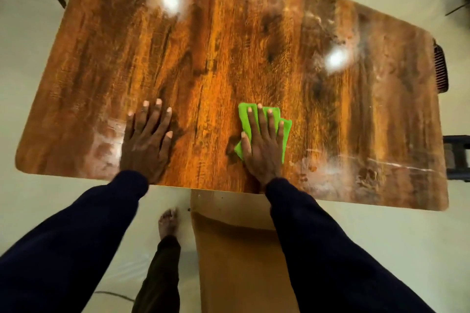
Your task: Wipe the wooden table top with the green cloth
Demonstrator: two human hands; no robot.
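Seen from the head camera, the small folded bright-green cloth (287, 131) lies near the front of the glossy brown wood-grain bench (229, 46), pinned under the right hand (263, 146), its fingers (262, 122) straight and flat. The left hand (146, 141) rests splayed on bare wood, holding nothing. Soft and limp, the cloth likely bunches on that slick top, so pressing its middle seems best.

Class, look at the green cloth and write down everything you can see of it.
The cloth is bright green, looks soft, and is folded into a small, uneven pad. It lies flat on the wooden table, near the front edge, right of centre. The right hand presses on it with straight, spread fingers, covering its middle; green edges show around the hand.
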